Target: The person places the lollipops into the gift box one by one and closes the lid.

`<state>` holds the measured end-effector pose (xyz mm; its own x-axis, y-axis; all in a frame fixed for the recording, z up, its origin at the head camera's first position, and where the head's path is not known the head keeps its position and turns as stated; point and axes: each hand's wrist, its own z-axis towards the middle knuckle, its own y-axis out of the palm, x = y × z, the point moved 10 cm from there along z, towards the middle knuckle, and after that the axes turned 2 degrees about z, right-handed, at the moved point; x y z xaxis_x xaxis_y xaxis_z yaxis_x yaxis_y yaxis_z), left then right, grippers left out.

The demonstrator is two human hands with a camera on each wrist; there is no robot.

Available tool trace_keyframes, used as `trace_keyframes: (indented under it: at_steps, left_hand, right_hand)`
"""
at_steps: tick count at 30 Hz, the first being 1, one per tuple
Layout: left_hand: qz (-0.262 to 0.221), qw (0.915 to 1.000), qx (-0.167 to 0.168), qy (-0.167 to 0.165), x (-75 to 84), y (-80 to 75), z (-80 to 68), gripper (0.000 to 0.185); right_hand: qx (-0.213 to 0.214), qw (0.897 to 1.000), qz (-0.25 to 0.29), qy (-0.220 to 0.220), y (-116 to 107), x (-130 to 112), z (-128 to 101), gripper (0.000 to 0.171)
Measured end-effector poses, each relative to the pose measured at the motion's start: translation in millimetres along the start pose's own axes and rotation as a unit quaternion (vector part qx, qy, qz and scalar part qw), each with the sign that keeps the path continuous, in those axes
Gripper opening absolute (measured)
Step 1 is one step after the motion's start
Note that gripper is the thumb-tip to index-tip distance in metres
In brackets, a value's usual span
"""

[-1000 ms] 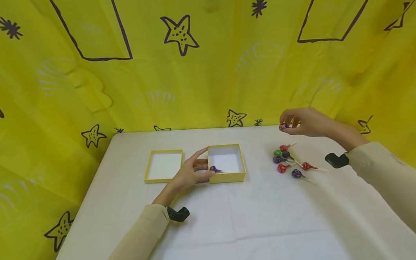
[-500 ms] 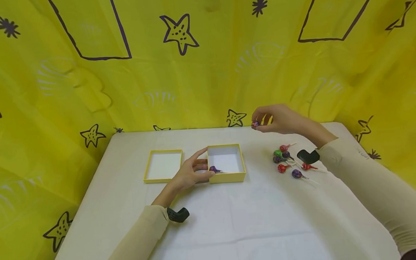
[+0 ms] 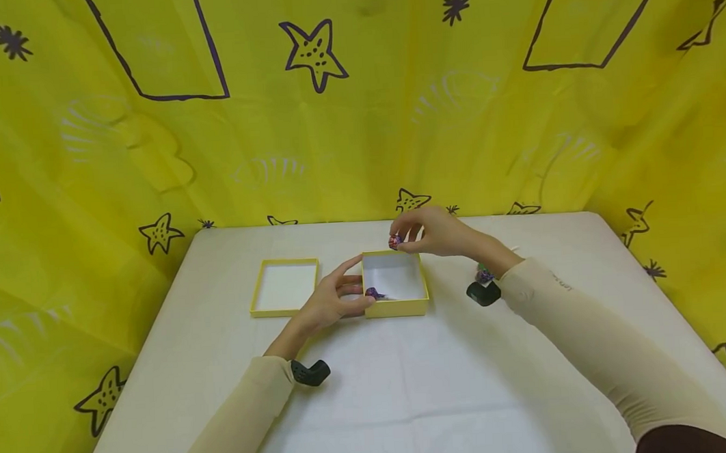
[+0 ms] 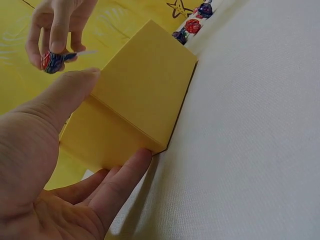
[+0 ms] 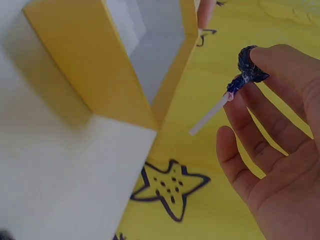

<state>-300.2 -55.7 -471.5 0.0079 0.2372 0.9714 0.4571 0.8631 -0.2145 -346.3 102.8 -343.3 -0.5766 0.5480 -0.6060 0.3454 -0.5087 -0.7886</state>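
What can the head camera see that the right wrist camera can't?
Only the head view shows the box lid lying left of the yellow box, the purple lollipop already inside the box, the left hand holding the box's side, and both sleeves.

Only the right wrist view shows the held lollipop's white stick and the star print close up.

Both show the right hand pinching a wrapped lollipop by the open box.

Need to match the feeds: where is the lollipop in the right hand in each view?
Head: lollipop at centre, above the yellow box's far rim.
Left wrist: top left, pinched by fingertips.
Right wrist: upper right, stick pointing down-left.
Shared landmark: the yellow box.
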Motion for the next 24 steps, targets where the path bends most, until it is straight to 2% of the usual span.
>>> trace_keyframes:
  at_steps: [10,17,24]
  left_hand:
    - [-0.003,0.9999,0.003,-0.012,-3.5,-0.2,0.2,0.089]
    - [-0.020,0.9997,-0.010,0.007,0.5,1.9,0.5,0.089]
    - [-0.023,0.9996,-0.013,0.006,-0.6,3.1,0.8,0.088]
  right_hand:
    - [-0.029,0.998,0.048,0.019,45,9,9,0.019]
    - [-0.044,0.997,0.033,0.055,69,16,13,0.019]
    - [-0.057,0.995,0.025,0.078,87,20,17,0.019]
